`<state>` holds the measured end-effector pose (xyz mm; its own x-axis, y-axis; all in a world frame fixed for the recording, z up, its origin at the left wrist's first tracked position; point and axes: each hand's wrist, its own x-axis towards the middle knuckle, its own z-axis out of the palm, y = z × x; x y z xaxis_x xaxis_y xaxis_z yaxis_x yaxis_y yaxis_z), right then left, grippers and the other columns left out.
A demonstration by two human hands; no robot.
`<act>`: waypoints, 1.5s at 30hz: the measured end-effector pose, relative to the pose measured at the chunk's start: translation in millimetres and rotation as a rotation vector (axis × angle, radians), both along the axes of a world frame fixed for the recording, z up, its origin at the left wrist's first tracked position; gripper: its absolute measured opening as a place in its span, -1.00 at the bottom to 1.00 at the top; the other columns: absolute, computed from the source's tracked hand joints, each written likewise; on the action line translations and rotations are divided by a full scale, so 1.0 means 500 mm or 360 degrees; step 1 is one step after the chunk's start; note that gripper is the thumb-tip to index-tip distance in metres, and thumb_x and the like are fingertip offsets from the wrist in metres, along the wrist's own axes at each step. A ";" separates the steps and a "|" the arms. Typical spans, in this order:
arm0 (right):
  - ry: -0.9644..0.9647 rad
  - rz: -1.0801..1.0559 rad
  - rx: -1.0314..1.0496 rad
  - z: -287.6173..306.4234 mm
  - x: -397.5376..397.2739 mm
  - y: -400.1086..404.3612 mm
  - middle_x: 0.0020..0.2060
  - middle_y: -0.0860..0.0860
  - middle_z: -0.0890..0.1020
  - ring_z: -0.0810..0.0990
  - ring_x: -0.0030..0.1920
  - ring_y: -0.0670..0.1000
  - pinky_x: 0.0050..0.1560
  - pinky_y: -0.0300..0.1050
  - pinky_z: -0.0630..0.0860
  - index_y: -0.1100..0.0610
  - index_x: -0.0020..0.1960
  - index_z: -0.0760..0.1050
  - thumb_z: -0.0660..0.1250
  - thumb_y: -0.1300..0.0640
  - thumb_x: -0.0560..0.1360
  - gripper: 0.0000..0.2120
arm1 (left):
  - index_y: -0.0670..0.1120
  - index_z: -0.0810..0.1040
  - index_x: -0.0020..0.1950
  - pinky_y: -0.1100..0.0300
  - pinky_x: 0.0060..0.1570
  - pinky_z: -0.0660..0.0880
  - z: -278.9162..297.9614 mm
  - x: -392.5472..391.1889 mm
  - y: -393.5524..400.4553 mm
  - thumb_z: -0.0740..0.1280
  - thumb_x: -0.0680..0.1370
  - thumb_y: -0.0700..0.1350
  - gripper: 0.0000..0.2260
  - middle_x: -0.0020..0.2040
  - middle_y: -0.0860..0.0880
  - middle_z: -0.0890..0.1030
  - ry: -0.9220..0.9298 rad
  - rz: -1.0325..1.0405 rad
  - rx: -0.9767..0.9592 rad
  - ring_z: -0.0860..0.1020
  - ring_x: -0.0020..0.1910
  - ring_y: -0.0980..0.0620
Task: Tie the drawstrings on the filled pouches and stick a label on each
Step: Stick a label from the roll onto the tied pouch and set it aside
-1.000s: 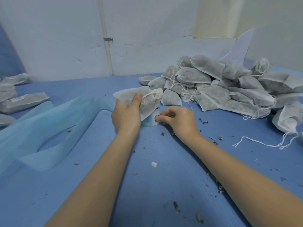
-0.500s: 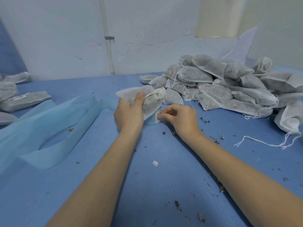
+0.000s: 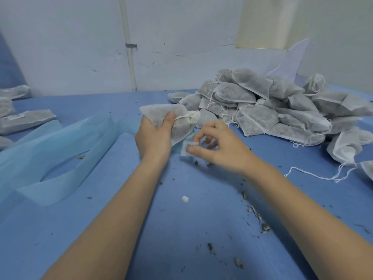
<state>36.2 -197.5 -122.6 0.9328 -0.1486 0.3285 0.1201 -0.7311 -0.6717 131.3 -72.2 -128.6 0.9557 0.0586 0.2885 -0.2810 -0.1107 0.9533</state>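
Observation:
My left hand (image 3: 154, 138) grips a filled white pouch (image 3: 181, 126) with its drawstring neck gathered, thumb pressed across its front, held just above the blue table (image 3: 181, 229). Just right of it, my right hand (image 3: 218, 146) pinches a small white label (image 3: 186, 149) between thumb and fingertips, below the pouch's lower corner. The label roll underneath is mostly hidden by the pouch and my hands.
A large heap of filled pouches (image 3: 272, 110) with loose strings lies at the back right. Labelled pouches (image 3: 24, 120) rest at the far left. A light-blue backing strip (image 3: 60, 154) curls across the left of the table. Herb crumbs and a loose string (image 3: 314, 174) are scattered around.
My right hand has pulled back from under the pouch toward me, now with a label between its fingertips. My left hand keeps holding the pouch in about the same place.

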 end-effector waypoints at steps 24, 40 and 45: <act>-0.0370 -0.0107 0.0485 0.060 -0.013 -0.040 0.04 -0.12 0.60 0.58 0.01 -0.19 -0.09 -0.38 0.48 -0.21 0.13 0.42 0.47 0.05 0.43 -0.63 | -0.09 0.57 0.09 0.25 -0.01 0.54 0.023 -0.063 -0.019 0.47 0.39 -0.30 -0.69 -0.03 0.01 0.68 -0.0082 -0.1012 -0.0209 0.64 -0.03 0.10; -0.0430 -0.0128 0.0918 0.028 -0.011 -0.017 0.00 -0.09 0.49 0.58 -0.19 -0.33 -0.24 -0.41 0.49 -0.09 0.35 0.27 0.48 0.12 0.43 -0.41 | -0.01 0.63 -0.18 0.19 -0.18 0.51 0.035 -0.062 -0.046 0.43 0.45 0.00 -0.91 -0.21 0.03 0.67 0.0199 -0.0581 -0.0492 0.63 -0.18 0.05; -0.0352 -0.0223 0.1252 0.026 0.000 0.011 -0.02 0.01 0.50 0.59 -0.19 -0.07 -0.31 -0.28 0.51 -0.08 0.05 0.24 0.50 0.20 0.40 -0.53 | 0.02 0.59 -0.26 0.12 -0.15 0.53 0.036 -0.065 -0.047 0.42 0.44 -0.04 -0.90 -0.26 0.06 0.64 0.0221 -0.0336 -0.0538 0.62 -0.17 0.01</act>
<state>36.1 -192.0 -109.7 0.8146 -0.5216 0.2536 0.2522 -0.0753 -0.9648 98.8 -95.8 -110.5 0.9853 -0.0732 0.1542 -0.1303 0.2610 0.9565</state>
